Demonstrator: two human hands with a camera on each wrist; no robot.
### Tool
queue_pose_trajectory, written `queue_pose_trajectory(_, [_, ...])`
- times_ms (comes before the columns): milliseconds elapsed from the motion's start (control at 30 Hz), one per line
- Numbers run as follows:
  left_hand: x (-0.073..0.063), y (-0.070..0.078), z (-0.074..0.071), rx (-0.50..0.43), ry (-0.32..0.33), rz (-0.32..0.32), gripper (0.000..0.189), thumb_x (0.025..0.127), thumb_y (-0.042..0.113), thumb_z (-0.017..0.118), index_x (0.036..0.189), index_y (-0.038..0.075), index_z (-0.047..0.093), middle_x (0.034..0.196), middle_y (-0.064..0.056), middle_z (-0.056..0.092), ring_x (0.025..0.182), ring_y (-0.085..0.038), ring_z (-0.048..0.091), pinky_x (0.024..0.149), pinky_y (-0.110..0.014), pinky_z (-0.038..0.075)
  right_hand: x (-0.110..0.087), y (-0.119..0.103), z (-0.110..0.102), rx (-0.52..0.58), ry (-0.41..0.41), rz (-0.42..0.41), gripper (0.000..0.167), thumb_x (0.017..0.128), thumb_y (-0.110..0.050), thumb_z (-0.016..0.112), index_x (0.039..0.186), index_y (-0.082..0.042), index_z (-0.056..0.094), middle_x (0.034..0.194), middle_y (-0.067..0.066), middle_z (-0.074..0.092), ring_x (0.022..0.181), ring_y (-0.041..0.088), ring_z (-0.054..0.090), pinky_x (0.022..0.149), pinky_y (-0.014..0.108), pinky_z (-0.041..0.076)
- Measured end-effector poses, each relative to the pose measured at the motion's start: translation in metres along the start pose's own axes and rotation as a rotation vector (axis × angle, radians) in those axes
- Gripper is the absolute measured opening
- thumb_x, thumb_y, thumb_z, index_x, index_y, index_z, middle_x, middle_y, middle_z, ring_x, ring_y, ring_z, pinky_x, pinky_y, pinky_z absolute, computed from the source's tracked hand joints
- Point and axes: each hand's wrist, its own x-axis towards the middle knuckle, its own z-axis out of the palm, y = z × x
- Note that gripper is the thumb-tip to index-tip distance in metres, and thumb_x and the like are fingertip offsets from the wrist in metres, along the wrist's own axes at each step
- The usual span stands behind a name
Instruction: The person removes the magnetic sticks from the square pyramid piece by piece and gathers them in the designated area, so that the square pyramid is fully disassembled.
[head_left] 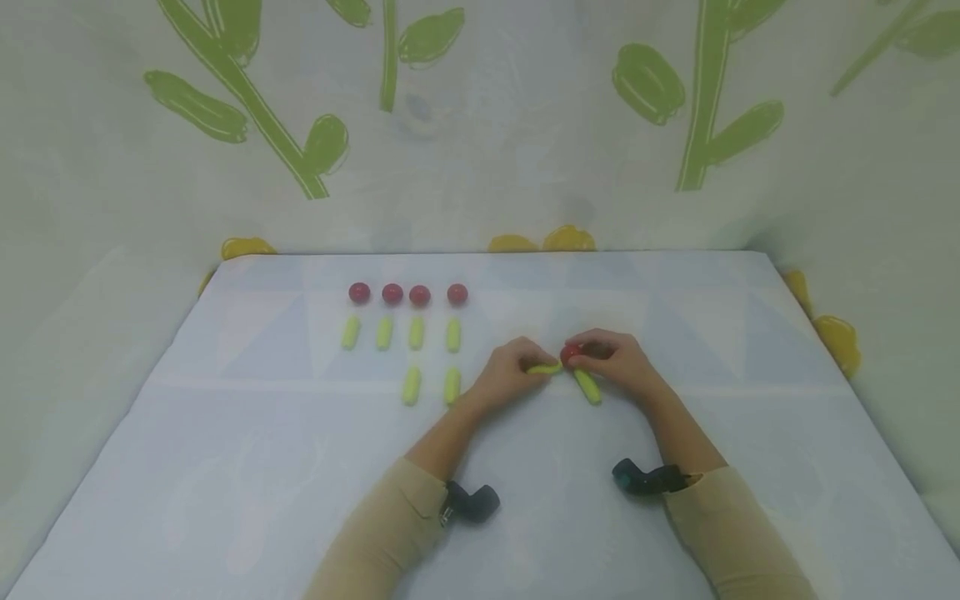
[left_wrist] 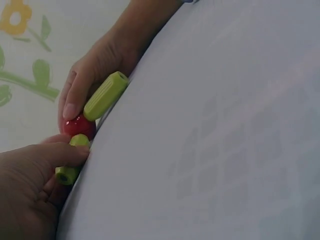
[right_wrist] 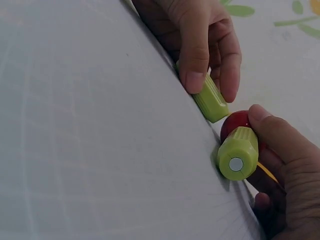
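Note:
My left hand (head_left: 508,372) pinches a ridged yellow-green rod (head_left: 543,368) between thumb and fingers. My right hand (head_left: 621,360) grips a shiny red ball (head_left: 571,356) by its side. A second yellow-green rod (head_left: 588,387) joins the ball and points toward me, slanting right. In the left wrist view, the left hand's rod (left_wrist: 70,167) meets the ball (left_wrist: 79,127) from one side. The right wrist view shows a round silvery tip on the second rod (right_wrist: 237,155), with the other rod's end (right_wrist: 215,107) right at the ball.
On the white table (head_left: 285,500), a row of several red balls (head_left: 392,293) lies at the back left. Before it are several yellow-green rods (head_left: 385,333), with two more rods (head_left: 411,387) nearer me. A pale wall with painted green stems (head_left: 247,92) stands behind the table.

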Motion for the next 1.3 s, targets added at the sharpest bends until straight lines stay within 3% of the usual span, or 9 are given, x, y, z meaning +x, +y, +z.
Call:
queue_pose_trajectory(167, [-0.002,-0.001,0.002,0.028,-0.007,0.018,0.025,0.082,0.013,0.069,0.106,0.017,0.069,0.104,0.006,0.065,0.098,-0.01,0.059,0.089,-0.025,0.048,0.0,0.001,-0.001,0.004,0.001,0.004,0.035,0.082,-0.031,0.073,0.111,-0.011,0.068,0.111,0.006,0.068,0.106,0.022,0.06,0.092,0.037,0.046])
queue_pose_trajectory(467, [-0.012,-0.001,-0.001,0.154,-0.082,0.043,0.034,0.083,0.016,0.065,0.117,0.019,0.065,0.115,0.005,0.064,0.104,-0.011,0.055,0.094,-0.03,0.044,-0.001,0.0,0.0,0.01,0.007,0.043,0.038,0.081,-0.036,0.074,0.111,-0.013,0.068,0.111,0.003,0.067,0.106,0.02,0.059,0.091,0.036,0.046])
queue_pose_trajectory(833, [-0.026,0.0,-0.014,0.187,-0.238,0.093,0.059,0.077,0.023,0.078,0.132,0.023,0.055,0.132,0.009,0.055,0.118,-0.008,0.049,0.102,-0.026,0.04,-0.001,-0.003,0.0,-0.006,0.012,0.025,0.039,0.081,-0.036,0.073,0.111,-0.013,0.068,0.112,0.004,0.067,0.107,0.021,0.059,0.092,0.039,0.047])
queue_pose_trajectory(1100, [-0.035,-0.002,-0.02,0.155,-0.236,0.096,0.054,0.078,0.021,0.077,0.128,0.02,0.057,0.122,0.008,0.057,0.107,-0.007,0.052,0.095,-0.024,0.044,0.0,-0.002,0.002,0.005,0.011,0.053,0.041,0.08,-0.038,0.074,0.111,-0.013,0.068,0.114,0.005,0.066,0.11,0.023,0.057,0.094,0.043,0.045])
queue_pose_trajectory(1300, [-0.044,0.0,-0.032,0.177,-0.255,0.115,0.052,0.077,0.023,0.078,0.126,0.022,0.059,0.118,0.012,0.057,0.103,-0.006,0.051,0.091,-0.023,0.046,-0.001,-0.002,0.002,-0.01,0.025,0.053,0.039,0.081,-0.037,0.073,0.111,-0.013,0.068,0.114,0.005,0.066,0.108,0.022,0.057,0.092,0.038,0.047])
